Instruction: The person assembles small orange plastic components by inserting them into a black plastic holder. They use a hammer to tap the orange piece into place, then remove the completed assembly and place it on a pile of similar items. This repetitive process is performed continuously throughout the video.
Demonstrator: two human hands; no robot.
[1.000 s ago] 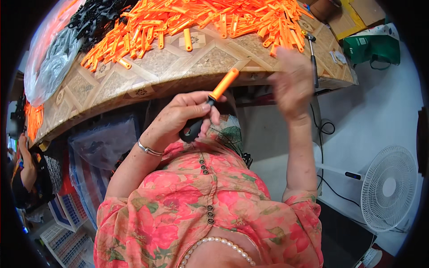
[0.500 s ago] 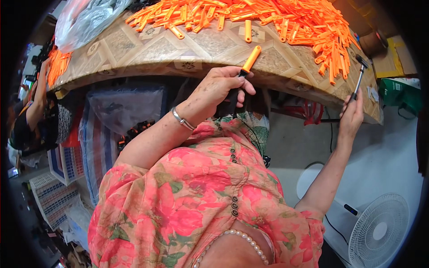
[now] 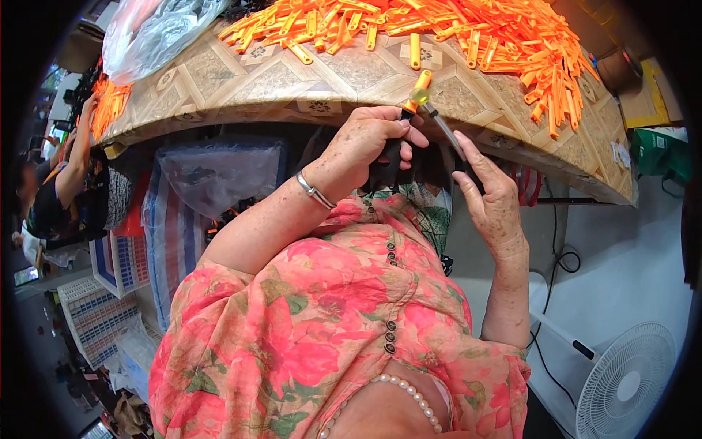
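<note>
- The left hand (image 3: pixel 369 143) is closed around a black-handled tool with an orange plastic sleeve (image 3: pixel 409 110) at its far end, held just below the near edge of the patterned tabletop (image 3: pixel 241 80).
- The right hand (image 3: pixel 491 192) is half open; thumb and forefinger pinch a slim black-handled screwdriver (image 3: pixel 447 135), whose metal shaft slants up to a yellowish tip touching the orange sleeve.
- Judging from this, the driver tip is being worked into the sleeve's joint. To do it well, the left hand should keep the piece still while the right keeps the shaft in line with the fastener, pressing lightly so the tip does not slip off towards the left fingers.
- A broad heap of flat orange plastic strips (image 3: pixel 475 33) covers the far side of the table.
- At the far left of the table lies a crumpled clear plastic bag (image 3: pixel 157 29).
- A yellow cardboard box (image 3: pixel 643 102) sits at the far right, with a green box (image 3: pixel 662 150) just nearer.
- Under the table a striped woven sack (image 3: pixel 172 234) stands at the left.
- A white floor fan (image 3: pixel 621 380) stands near right.
</note>
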